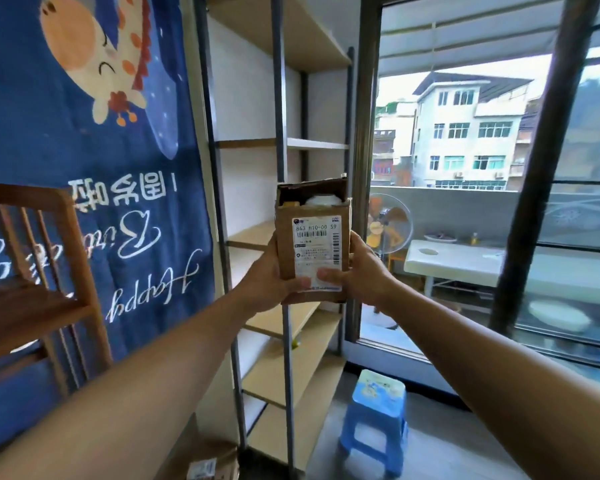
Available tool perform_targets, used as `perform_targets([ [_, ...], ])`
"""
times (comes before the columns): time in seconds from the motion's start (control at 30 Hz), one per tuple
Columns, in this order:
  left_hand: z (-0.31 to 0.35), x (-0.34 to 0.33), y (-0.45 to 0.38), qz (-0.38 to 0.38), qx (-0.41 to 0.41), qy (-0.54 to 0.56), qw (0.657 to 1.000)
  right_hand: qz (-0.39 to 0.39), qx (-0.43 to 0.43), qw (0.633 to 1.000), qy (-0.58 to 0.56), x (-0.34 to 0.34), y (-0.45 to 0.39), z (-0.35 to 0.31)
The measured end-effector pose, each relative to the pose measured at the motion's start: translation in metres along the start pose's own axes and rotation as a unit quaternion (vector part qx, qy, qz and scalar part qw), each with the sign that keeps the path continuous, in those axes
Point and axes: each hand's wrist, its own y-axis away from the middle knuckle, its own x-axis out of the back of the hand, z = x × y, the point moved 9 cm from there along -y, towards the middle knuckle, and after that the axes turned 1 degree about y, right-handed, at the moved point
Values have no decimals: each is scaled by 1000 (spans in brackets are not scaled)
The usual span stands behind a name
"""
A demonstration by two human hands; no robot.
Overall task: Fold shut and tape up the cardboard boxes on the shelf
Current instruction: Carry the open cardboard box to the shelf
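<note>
Matt cardboard box (312, 244) (paper label (317, 252)); plastic stool (374, 431).

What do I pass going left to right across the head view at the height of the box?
Wooden chair → blue banner → left hand → cardboard box, top still open → right hand → standing fan → white table out on the balcony.

I held both arms stretched out in front of me. My left hand (269, 271) gripped the box (312, 244) from its left side, my right hand (355, 268) from its right, both thumbs pressed on its label.
</note>
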Motion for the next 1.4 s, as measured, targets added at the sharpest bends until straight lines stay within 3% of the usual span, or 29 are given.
perform_targets([
  [0.2, 5, -38, -58, -18, -26, -6, 999, 21, -3, 1000, -21, 46, -47, 46],
  [0.6, -12, -121, -213, -8, -29, -18, 999, 35, 31, 997, 59, 148, -152, 118],
  [1.0, -63, -156, -312, -16, -12, -8, 1000, 54, 28, 995, 75, 173, -234, 188],
  [1.4, -122, -162, -467, -35, -54, 32, 997, 93, 7, 994, 63, 199, -374, 252],
])
